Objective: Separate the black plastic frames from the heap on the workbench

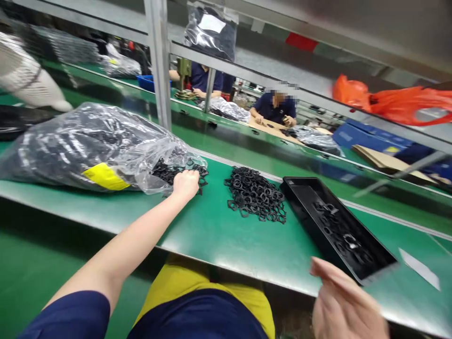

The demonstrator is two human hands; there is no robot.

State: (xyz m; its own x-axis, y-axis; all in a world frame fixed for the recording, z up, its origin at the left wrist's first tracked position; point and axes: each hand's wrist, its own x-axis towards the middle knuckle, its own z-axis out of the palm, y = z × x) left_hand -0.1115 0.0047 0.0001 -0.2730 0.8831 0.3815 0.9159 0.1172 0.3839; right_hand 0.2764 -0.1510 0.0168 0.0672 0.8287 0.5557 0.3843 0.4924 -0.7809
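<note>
My left hand (185,183) reaches across the green table (219,235) to the mouth of a big clear plastic bag (88,146) full of small black ring parts. Its fingers are curled down onto the black parts (165,170) spilling from the bag. A loose pile of the same black rings (256,194) lies to the right of that hand. Further right is a black tray (300,195) with some black parts in it. My right hand (344,306) hovers low at the near table edge, blurred, fingers loosely apart, holding nothing.
A metal post (158,61) rises behind the bag. A white slip (420,268) lies at the right. Beyond a green conveyor, other people (275,108) work at a bench with more bags. Orange bags (388,101) and another bag of parts (212,30) sit on the shelf above.
</note>
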